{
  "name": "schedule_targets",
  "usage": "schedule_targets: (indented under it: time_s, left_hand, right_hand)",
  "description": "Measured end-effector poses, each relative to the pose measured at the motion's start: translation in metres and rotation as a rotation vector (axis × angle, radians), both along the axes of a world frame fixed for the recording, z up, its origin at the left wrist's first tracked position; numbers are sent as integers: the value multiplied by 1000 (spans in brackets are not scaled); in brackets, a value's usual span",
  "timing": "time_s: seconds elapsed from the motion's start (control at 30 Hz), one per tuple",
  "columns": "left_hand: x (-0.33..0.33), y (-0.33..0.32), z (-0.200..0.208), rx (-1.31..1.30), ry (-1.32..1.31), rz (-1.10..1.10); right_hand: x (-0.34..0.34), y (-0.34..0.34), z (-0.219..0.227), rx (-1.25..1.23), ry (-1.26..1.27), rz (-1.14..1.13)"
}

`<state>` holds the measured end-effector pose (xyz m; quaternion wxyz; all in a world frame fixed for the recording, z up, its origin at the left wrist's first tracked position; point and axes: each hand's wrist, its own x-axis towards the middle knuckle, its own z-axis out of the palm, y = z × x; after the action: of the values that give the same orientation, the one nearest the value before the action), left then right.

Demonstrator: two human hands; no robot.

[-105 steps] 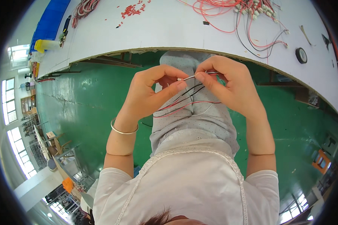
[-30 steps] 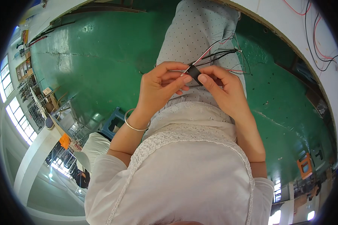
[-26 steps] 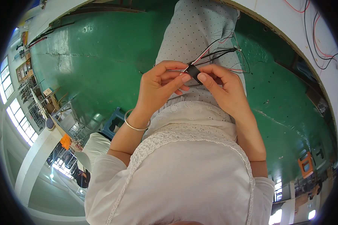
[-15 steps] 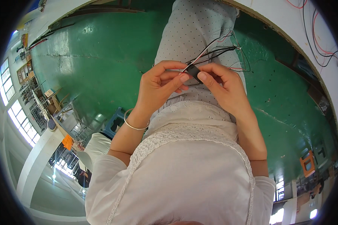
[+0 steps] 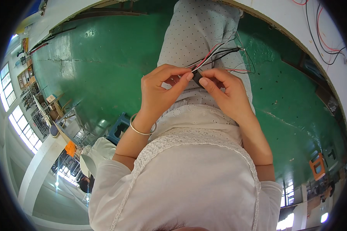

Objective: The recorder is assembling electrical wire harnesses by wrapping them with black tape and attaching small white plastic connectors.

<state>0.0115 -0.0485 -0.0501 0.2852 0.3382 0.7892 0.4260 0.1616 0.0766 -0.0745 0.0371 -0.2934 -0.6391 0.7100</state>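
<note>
A small bundle of thin red, black and white wires (image 5: 223, 57) ends in a small black connector (image 5: 196, 76). I pinch that connector between both hands, close to my lap. My left hand (image 5: 162, 88), with a silver bangle on its wrist, grips it from the left with thumb and forefinger. From the right, my right hand (image 5: 225, 94) holds the same connector with its fingertips. The wires fan out up and to the right over my dotted trousers (image 5: 198, 34).
A white workbench (image 5: 327, 57) curves along the top and right edge, with red and black cables (image 5: 320, 34) lying on it. Below is a green floor (image 5: 104, 69). A blue stool (image 5: 117, 127) stands at lower left.
Since 3.5 s ago my view has tilted down and away from the bench, and my hands have come closer to my body. Over the last second they stay pinched on the connector.
</note>
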Motion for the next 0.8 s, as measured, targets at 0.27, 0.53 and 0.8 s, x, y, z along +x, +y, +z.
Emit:
schedule_targets:
  time_s: [0.27, 0.53, 0.8]
  left_hand:
    - [4, 5, -3, 71, 277, -71]
    - [-4, -1, -3, 34, 46, -23]
    - [-30, 4, 25, 82, 426, -335]
  right_hand:
    - [1, -10, -7, -73, 66, -48]
    - [-9, -9, -5, 123, 123, -223]
    - [-56, 40, 6, 460, 223, 213]
